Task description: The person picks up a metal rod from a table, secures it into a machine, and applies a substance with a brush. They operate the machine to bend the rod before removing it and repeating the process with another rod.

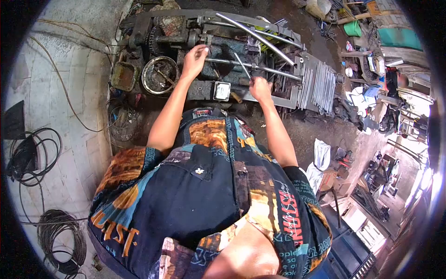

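At the machine (200, 88), my left hand (195, 60) is beside the near end of a long horizontal metal bar (227, 62). Its fingers are curled together in a pinch; what they hold, if anything, is too small to make out. My right hand (261, 88) is closed around the lower end of a thin metal rod (242, 65), which slants up and to the left across the horizontal bar. Between my forearms, a small square white-faced box (222, 91) sits on the machine's front edge, with a short brownish cylinder (236, 97) by it.
A round pan (147, 83) and a rusty square tin (123, 76) stand left of the machine. A long pipe (260, 39) lies diagonally across its top. Many thin rods (320, 88) are stacked at its right end. Coiled cable (60, 242) lies at left.
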{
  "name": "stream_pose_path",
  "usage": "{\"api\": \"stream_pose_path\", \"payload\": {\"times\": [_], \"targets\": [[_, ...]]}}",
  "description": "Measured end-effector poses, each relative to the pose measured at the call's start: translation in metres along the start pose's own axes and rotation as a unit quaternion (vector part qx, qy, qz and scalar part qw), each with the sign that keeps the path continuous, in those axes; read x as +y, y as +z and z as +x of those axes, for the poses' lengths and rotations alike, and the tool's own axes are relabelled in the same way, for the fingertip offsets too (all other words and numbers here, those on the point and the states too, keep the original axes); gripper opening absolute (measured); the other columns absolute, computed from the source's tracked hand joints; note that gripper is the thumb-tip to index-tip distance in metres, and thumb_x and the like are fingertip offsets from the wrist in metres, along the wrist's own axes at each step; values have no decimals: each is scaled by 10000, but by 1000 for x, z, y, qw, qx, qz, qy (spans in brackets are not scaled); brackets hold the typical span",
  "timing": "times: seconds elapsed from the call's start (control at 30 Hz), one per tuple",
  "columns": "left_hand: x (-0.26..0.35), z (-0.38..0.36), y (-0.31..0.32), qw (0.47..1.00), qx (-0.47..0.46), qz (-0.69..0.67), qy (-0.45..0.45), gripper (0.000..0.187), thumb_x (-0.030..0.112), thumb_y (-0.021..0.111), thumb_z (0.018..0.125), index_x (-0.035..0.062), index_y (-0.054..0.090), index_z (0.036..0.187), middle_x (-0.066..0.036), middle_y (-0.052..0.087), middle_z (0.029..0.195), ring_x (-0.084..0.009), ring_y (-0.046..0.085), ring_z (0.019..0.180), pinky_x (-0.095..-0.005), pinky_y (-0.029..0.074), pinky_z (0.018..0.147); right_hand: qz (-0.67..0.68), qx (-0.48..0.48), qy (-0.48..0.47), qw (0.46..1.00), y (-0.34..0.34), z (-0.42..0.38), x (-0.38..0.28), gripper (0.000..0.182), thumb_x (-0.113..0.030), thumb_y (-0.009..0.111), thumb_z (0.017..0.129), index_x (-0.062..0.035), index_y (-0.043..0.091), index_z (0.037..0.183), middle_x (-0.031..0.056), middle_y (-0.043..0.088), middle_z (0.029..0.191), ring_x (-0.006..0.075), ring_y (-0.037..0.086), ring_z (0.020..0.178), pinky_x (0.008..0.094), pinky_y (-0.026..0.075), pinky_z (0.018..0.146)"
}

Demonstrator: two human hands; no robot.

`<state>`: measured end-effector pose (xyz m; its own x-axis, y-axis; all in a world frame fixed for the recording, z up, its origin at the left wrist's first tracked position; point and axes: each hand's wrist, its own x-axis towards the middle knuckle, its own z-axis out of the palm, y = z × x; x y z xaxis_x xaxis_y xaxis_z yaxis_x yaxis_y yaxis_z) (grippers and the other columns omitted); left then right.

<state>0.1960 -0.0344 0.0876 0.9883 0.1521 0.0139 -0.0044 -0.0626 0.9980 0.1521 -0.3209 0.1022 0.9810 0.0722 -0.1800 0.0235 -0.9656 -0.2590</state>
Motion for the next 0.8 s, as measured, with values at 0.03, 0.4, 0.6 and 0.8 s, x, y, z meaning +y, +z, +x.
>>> {"api": "stream_pose_path", "payload": {"times": [0.03, 0.4, 0.6, 0.8], "targets": [[-7, -9, -8, 1000, 19, -6, -15, 321, 245, 621, 926, -6, 622, 1125, -96, 693, 961, -140, 642, 861, -288, 500, 781, 0, -2, 0, 1000, 2, 5, -6, 193, -188, 607, 810, -40, 688, 904, 183, 677, 990, 378, 632, 984, 632, 385, 918], [-15, -52, -67, 991, 114, 10, -67, 352, 258, 636, 916, -7, 612, 1147, -100, 687, 975, -157, 648, 876, -293, 498, 793, -91, 61, -21, 994, 10, 55, -56, 239, -203, 575, 829, -50, 678, 982, 153, 667, 1051, 349, 624, 1014, 574, 378, 940], [-29, -54, -66, 991, 114, 25, -61, 370, 262, 645, 910, -12, 614, 1158, -112, 688, 983, -169, 646, 891, -308, 497, 803, -143, -118, 23, 982, -11, 67, -66, 285, -190, 604, 784, -48, 695, 1013, 206, 653, 1136, 368, 601, 1118, 613, 316, 1020], [-21, -46, -57, 995, 70, 29, -67, 408, 282, 633, 915, -22, 597, 1184, -126, 685, 1015, -183, 648, 895, -320, 500, 805, -119, -31, 9, 992, -30, 75, -67, 282, -184, 620, 791, -34, 687, 1020, 164, 664, 1102, 379, 589, 1101, 653, 300, 1028]]}}
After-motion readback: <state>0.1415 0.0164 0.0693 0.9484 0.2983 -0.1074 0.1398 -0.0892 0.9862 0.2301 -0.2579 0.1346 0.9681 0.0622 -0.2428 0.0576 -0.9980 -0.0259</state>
